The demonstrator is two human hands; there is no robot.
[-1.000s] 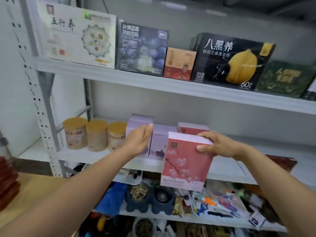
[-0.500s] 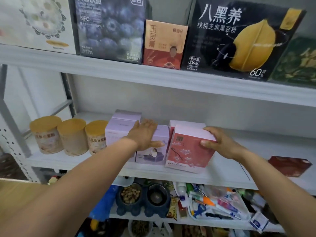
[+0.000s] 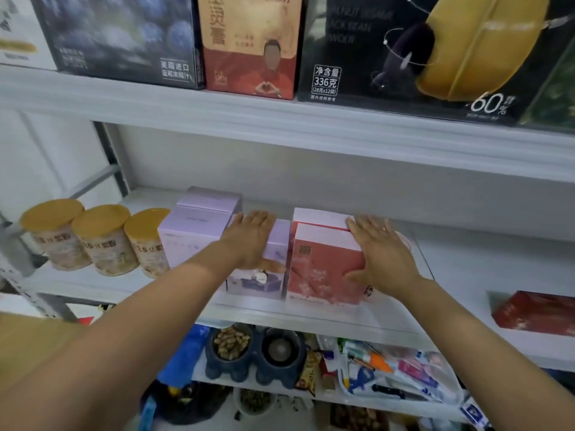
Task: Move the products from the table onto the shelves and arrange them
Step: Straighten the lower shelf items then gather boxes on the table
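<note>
While the pink box stands on the middle shelf, just beside the lilac box, its right side is pressed by the straight fingers of the right hand, nothing being grasped, and the lilac box is held down by the flat, unclenched left hand. Were the push made too hard or off-centre, the pink box could be skewed, or the lilac box shoved toward the tins.

Soft, even indoor light, moderately bright. Shade band under upper shelf, above left hand. Blueberry box print smeared, overall focus soft. Shelf edges bow toward frame corners.
</note>
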